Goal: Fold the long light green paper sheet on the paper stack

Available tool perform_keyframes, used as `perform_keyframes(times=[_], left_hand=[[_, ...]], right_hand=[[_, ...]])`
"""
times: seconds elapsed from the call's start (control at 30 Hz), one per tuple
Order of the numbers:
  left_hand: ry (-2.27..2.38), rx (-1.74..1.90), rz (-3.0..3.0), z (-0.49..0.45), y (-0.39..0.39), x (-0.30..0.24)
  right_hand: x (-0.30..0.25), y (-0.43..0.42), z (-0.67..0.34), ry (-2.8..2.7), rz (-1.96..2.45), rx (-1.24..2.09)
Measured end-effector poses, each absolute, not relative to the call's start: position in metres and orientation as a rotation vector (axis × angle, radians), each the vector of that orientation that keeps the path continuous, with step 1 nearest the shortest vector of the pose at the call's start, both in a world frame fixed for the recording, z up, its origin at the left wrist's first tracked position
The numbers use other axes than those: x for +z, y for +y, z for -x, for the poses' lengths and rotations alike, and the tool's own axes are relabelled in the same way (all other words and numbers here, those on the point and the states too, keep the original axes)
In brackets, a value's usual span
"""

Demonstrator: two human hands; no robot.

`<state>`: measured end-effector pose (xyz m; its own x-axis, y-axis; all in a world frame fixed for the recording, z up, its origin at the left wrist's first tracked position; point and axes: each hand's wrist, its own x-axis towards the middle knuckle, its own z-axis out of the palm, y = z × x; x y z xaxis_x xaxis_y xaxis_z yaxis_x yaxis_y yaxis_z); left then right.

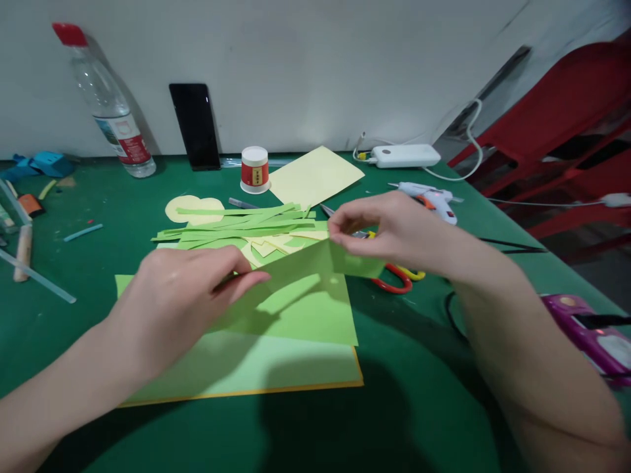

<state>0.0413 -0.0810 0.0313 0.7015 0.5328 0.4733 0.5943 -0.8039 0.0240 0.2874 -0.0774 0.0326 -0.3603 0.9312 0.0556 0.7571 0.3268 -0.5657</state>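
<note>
A piece of light green paper is held up between my two hands, its upper edge slanting. My left hand pinches it near its left end, between thumb and curled fingers. My right hand pinches the upper edge farther right. Below lies green paper with shadows across it, on a paler green sheet with an orange edge beneath. I cannot tell whether the held piece joins the green paper under it. Behind my hands lie several narrow green paper strips and cream scraps.
Scissors with red and yellow handles lie partly under my right hand. A glue gun, white power strip, cream sheet, paper cup, phone and bottle stand or lie farther back. A purple device is at right.
</note>
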Motion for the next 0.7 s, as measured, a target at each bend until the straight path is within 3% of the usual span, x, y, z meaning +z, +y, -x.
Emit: perform_keyframes(times=[0.13, 0.33, 0.57, 0.7], left_hand=[[-0.919, -0.749, 2.778, -0.039, -0.077, 0.032], [-0.95, -0.662, 2.753, -0.042, -0.075, 0.022], [-0.814, -0.589, 2.751, -0.043, -0.079, 0.013], [-0.725, -0.61, 2.765, -0.046, -0.082, 0.011]], right_hand=[[0.027, -0.06, -0.316, -2.227, 1.754, 0.588], [0.018, -0.049, -0.331, -2.072, 1.961, 0.183], [0.026, -0.072, -0.288, -2.262, 1.26, 0.341], [0.022, -0.092, -0.263, -2.465, 1.142, 0.32]])
